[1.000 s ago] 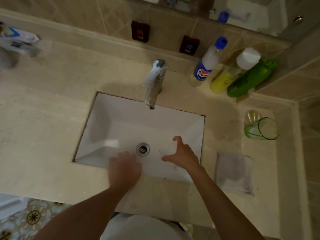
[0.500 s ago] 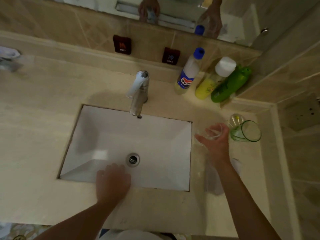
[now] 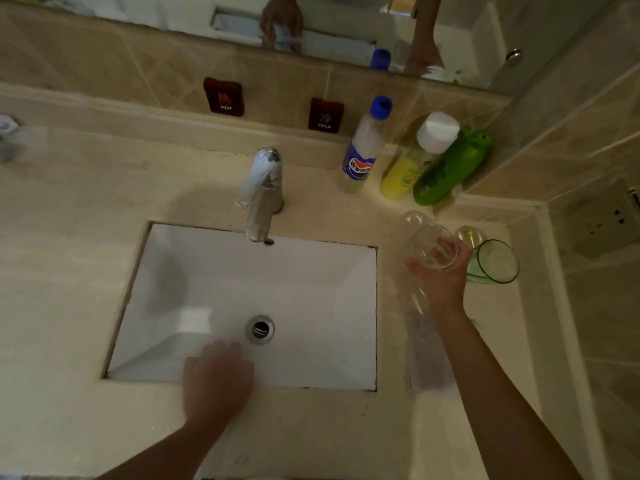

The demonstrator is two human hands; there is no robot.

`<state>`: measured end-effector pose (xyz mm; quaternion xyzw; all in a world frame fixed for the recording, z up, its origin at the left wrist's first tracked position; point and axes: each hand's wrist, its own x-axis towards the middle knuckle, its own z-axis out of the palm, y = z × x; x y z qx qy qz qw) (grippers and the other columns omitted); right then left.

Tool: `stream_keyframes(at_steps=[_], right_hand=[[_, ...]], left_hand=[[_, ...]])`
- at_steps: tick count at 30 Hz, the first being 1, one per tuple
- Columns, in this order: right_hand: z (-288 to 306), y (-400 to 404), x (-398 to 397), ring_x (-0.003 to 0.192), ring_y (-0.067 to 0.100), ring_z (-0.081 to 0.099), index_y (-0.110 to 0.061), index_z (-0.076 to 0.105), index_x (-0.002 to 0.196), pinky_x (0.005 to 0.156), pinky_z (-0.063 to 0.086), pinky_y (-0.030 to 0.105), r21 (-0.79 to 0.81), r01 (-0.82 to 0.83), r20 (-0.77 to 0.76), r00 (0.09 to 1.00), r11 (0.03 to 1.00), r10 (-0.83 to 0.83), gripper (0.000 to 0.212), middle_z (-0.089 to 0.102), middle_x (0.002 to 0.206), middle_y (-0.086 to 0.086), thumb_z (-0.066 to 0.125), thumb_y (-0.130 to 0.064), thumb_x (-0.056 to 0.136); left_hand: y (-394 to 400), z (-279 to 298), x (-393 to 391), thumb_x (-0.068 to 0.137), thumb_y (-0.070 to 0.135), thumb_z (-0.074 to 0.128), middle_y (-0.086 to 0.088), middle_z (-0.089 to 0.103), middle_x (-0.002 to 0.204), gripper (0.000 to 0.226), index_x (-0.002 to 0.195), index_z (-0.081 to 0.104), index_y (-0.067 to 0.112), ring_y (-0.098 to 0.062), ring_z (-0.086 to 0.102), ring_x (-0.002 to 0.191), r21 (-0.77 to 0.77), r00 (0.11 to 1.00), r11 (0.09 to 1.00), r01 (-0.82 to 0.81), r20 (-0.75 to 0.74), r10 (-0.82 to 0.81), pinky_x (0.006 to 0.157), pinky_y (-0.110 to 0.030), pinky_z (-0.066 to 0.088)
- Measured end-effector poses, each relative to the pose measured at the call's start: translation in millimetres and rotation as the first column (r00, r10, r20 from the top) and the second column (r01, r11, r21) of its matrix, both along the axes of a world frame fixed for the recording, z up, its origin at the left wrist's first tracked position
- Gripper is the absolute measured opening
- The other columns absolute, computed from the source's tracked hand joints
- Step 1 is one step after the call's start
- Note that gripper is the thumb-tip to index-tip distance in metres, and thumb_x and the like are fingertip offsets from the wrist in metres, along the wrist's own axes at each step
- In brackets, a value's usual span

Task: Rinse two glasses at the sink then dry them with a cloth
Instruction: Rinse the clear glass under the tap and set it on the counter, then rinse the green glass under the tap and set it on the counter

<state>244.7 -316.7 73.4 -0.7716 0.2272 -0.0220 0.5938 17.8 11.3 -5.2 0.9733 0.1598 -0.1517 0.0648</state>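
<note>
Our right hand [image 3: 441, 282] has its grip curled round the clear glass [image 3: 427, 245] above the counter [image 3: 62, 271], just beside the green glass [image 3: 495, 263]. Our left hand [image 3: 216, 379] rests loose on the sink [image 3: 207, 271] rim; the bottles [image 3: 408, 157] stand behind, and the cloth [image 3: 427, 358] lies under our right forearm.

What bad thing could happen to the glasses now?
1. The right hand grips the clear glass right beside the green glass. Lifting it carelessly might bump the green one over.
2. The clear glass looks tilted in the fingers, above the hard stone counter. If it slips, it could crack.
3. The left hand rests on the sink edge, so only one hand holds the glass.
</note>
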Motion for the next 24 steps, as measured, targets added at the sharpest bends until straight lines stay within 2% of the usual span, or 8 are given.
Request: stream_keyframes(at_steps=[2,5,11,15,17,19,21,24], right_hand=[[-0.7,0.2,2.3,0.123,0.02,0.055,-0.033,0.037,0.13,0.103,0.052,0.041,-0.001,0.008,-0.001,1.0,1.0,-0.008,0.088,0.053,0.136,-0.001,0.089,0.001,0.067],[-2.2,-2.0,5.0,0.125,0.022,0.056,-0.03,0.038,0.133,0.102,0.052,0.041,-0.01,0.011,-0.006,1.0,1.0,-0.011,0.089,0.054,0.137,0.0,0.089,0.001,0.067],[-7.1,-5.7,7.0,0.124,0.021,0.055,-0.032,0.036,0.138,0.102,0.052,0.043,-0.026,0.012,-0.035,0.999,1.0,-0.013,0.094,0.054,0.133,-0.005,0.089,-0.001,0.067],[-10.6,-7.3,7.4,0.117,0.018,0.058,-0.022,0.031,0.144,0.099,0.05,0.036,-0.003,0.043,-0.09,0.995,0.999,-0.043,0.097,0.055,0.132,0.001,0.087,0.001,0.069],[-14.0,-11.5,4.9,0.115,0.019,0.061,-0.011,0.034,0.143,0.103,0.05,0.036,0.052,0.085,-0.162,0.984,0.995,-0.075,0.092,0.057,0.135,0.006,0.087,0.002,0.069],[-13.4,-16.7,-1.5,0.123,0.025,0.06,-0.003,0.042,0.14,0.11,0.047,0.044,0.112,0.089,-0.24,0.969,0.99,-0.06,0.09,0.059,0.138,0.011,0.09,-0.004,0.064],[-12.7,-27.3,-14.5,0.129,0.025,0.056,0.0,0.045,0.14,0.113,0.044,0.042,0.133,0.105,-0.314,0.948,0.986,-0.059,0.085,0.056,0.139,0.006,0.089,-0.007,0.068],[-10.7,-50.1,-40.5,0.124,0.023,0.059,0.001,0.045,0.143,0.098,0.048,0.031,0.077,0.193,-0.336,0.929,0.978,-0.156,0.081,0.059,0.135,0.005,0.086,-0.008,0.075]], left_hand=[[-0.4,0.7,0.4,0.079,0.043,0.038,0.003,0.059,0.08,0.032,0.082,0.064,0.024,-0.021,0.06,0.081,0.001,1.0,1.0,0.002,0.0,-0.002,0.076,-0.039,0.04],[0.0,0.9,0.8,0.079,0.043,0.038,0.003,0.059,0.08,0.032,0.082,0.064,0.024,-0.021,0.06,0.081,0.001,1.0,1.0,0.003,-0.014,-0.003,0.076,-0.039,0.04],[-0.6,2.4,0.4,0.077,0.043,0.039,0.003,0.059,0.079,0.031,0.08,0.063,0.024,-0.022,0.061,0.08,0.002,1.0,1.0,0.001,-0.016,-0.001,0.075,-0.04,0.041],[-1.3,4.5,0.7,0.077,0.043,0.037,0.003,0.059,0.078,0.031,0.079,0.063,0.024,-0.022,0.061,0.08,0.0,1.0,1.0,-0.001,-0.006,0.001,0.076,-0.04,0.041],[-1.3,4.1,0.5,0.076,0.042,0.038,0.002,0.059,0.078,0.031,0.078,0.063,0.023,-0.023,0.062,0.079,0.008,1.0,1.0,0.005,-0.008,-0.005,0.074,-0.041,0.041],[-0.8,3.1,0.3,0.076,0.042,0.038,0.001,0.059,0.077,0.031,0.078,0.063,0.022,-0.024,0.062,0.079,0.014,1.0,1.0,0.009,-0.015,-0.009,0.074,-0.041,0.041],[-0.3,2.3,0.2,0.076,0.041,0.04,0.001,0.059,0.077,0.03,0.078,0.062,0.022,-0.025,0.061,0.078,0.017,1.0,1.0,0.011,-0.018,-0.01,0.073,-0.041,0.041],[-0.5,2.5,0.4,0.075,0.041,0.04,0.0,0.059,0.076,0.029,0.077,0.062,0.022,-0.026,0.061,0.077,0.02,1.0,1.0,0.015,-0.011,-0.014,0.072,-0.04,0.041]])
